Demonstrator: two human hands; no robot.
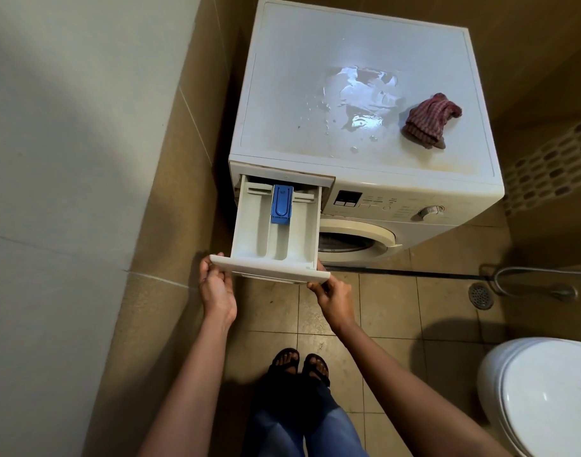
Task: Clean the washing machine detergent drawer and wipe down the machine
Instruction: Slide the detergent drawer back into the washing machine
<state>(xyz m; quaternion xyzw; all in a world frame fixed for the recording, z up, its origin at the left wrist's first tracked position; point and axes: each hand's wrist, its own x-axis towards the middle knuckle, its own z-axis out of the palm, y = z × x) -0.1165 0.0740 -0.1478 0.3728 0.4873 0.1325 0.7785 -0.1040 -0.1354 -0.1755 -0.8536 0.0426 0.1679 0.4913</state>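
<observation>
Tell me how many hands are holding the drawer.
2: the left hand grips the left end of the drawer front, and the right hand grips its right end.

Drawer (276, 239): white, blue insert, pulled far out, frame centre.
Machine (365, 94): white, wet top, upper centre.
Cloth (429, 122): red, crumpled, on machine top, right side.

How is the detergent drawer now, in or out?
Pulled out, not removed: the detergent drawer sticks far from the washing machine, compartments exposed.
</observation>
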